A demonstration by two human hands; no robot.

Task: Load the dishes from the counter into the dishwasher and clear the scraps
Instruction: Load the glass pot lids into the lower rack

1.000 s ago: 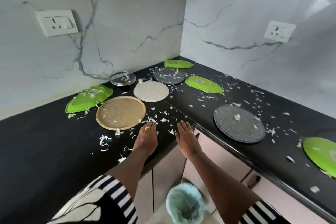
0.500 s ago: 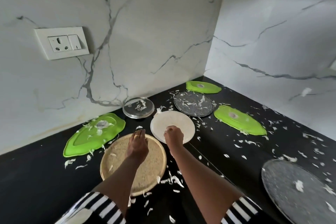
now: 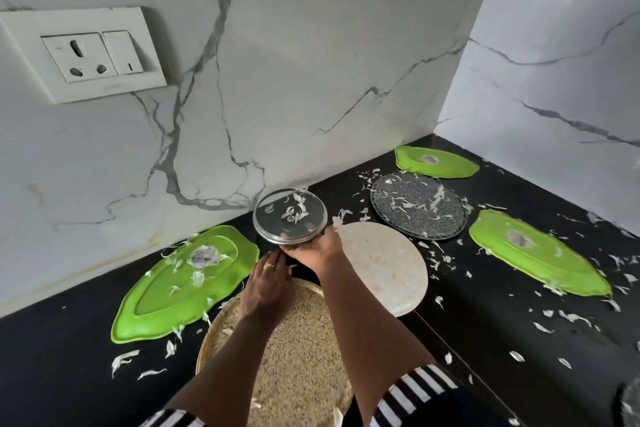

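Head view: right hand on the glass plate at the counter corner.
The right hand (image 3: 313, 250) grasps the near rim of the small glass plate (image 3: 290, 217), which sits tilted. The left hand (image 3: 268, 288) lies just beside the right hand and nearer the body, over the far rim of the tan speckled plate (image 3: 277, 354). Whether its fingers hold anything cannot be determined. A white plate (image 3: 384, 270) lies directly right of the right hand. A green leaf plate (image 3: 173, 291) lies left of the left hand. Loose scraps (image 3: 124, 361) litter the black counter (image 3: 52, 385) on both sides of the hands.
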